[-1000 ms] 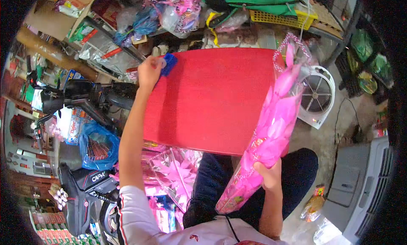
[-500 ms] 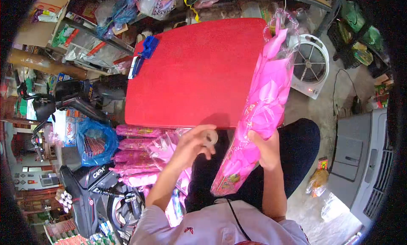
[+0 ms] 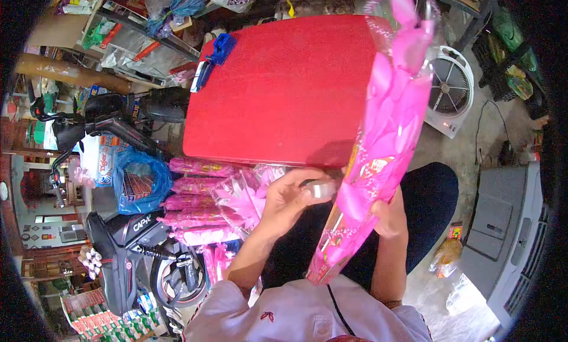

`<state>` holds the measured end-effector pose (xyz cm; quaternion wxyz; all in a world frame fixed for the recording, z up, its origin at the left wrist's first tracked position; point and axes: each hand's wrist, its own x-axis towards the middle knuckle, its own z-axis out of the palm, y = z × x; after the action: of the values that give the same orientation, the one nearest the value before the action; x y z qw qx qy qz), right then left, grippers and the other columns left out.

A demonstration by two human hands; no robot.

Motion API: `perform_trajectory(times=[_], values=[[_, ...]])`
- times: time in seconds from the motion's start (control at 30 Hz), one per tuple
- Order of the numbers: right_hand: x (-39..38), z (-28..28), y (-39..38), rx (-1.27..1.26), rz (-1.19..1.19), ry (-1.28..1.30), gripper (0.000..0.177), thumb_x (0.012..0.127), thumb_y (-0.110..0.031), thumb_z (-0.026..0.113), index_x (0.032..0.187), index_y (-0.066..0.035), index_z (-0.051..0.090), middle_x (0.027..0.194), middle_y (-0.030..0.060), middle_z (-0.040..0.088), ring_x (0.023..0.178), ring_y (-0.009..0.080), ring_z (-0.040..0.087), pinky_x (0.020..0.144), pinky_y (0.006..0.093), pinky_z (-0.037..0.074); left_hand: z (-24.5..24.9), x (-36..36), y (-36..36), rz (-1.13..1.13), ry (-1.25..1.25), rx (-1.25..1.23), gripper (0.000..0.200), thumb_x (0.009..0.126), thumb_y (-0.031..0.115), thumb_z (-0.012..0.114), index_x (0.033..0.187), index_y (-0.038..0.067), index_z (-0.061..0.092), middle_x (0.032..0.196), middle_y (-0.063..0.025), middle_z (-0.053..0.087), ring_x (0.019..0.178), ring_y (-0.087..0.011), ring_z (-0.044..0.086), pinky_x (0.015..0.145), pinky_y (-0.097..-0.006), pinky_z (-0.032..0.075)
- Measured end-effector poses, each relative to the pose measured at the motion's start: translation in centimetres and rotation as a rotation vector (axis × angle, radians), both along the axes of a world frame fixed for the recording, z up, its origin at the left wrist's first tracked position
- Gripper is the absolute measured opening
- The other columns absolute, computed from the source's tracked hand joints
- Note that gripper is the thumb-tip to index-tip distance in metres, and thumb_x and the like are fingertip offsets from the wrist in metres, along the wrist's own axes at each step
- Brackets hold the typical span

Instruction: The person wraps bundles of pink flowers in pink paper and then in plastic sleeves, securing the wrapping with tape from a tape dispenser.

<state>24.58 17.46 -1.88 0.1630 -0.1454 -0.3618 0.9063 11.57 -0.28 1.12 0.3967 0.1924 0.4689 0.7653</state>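
A long pink bundle (image 3: 393, 123) in clear printed wrap stands tilted over the right side of the red table (image 3: 284, 88). My right hand (image 3: 390, 215) is closed round its lower part. In my left hand (image 3: 296, 197) is a small roll of clear tape (image 3: 321, 189), held close to the bundle's left edge. Both hands are near the table's front edge, above my dark trousers. Several similar pink wrapped bundles (image 3: 198, 201) lie stacked to the left of my left hand.
A blue tape dispenser (image 3: 222, 49) sits at the table's far left corner. A fan (image 3: 451, 88) stands on the floor to the right. On the left are a blue plastic bag (image 3: 139, 182) and a black motorbike (image 3: 112, 256). A grey cabinet (image 3: 497, 229) stands at right.
The bundle has moved up and to the right with my right hand. My left hand has come nearer to it with the tape roll. The view has shifted slightly.
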Motion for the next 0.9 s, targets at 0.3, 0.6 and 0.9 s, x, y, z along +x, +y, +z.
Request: perform_trajectory(times=[0.3, 0.6, 0.9], values=[[0.0, 0.7, 0.5, -0.025, 0.222, 0.078, 0.126, 0.054, -0.032, 0.099, 0.152, 0.003, 0.029, 0.148, 0.0300, 0.045, 0.129, 0.0318, 0.056, 0.103, 0.0439, 0.050, -0.9, 0.9, 0.6, 0.118, -0.048, 0.086, 0.037, 0.103, 0.037, 0.057, 0.117, 0.003, 0.061, 0.125, -0.0129, 0.063, 0.117, -0.0249, 0.061, 0.102, -0.0431, 0.046], [0.0, 0.0, -1.2, 0.139, 0.092, 0.138, 0.063, 0.096, -0.034, 0.061, 0.139, 0.008, 0.044, 0.113, 0.0248, 0.066, 0.087, 0.0330, 0.072, 0.072, 0.0427, 0.062, -0.5, 1.5, 2.2, 0.249, -0.200, 0.081, 0.037, 0.103, 0.044, 0.054, 0.108, 0.008, 0.059, 0.105, -0.0045, 0.059, 0.087, -0.0165, 0.055, 0.080, -0.0351, 0.046], [0.0, -1.9, -0.5, -0.256, 0.286, 0.056, 0.080, 0.083, -0.036, 0.072, 0.143, 0.007, 0.041, 0.125, 0.0244, 0.061, 0.107, 0.0340, 0.066, 0.090, 0.0466, 0.054, -1.1, 1.9, 2.6, 0.157, -0.272, 0.119, 0.050, 0.107, 0.046, 0.041, 0.118, 0.000, 0.055, 0.096, -0.0133, 0.067, 0.072, -0.0166, 0.063, 0.060, -0.0301, 0.052]])
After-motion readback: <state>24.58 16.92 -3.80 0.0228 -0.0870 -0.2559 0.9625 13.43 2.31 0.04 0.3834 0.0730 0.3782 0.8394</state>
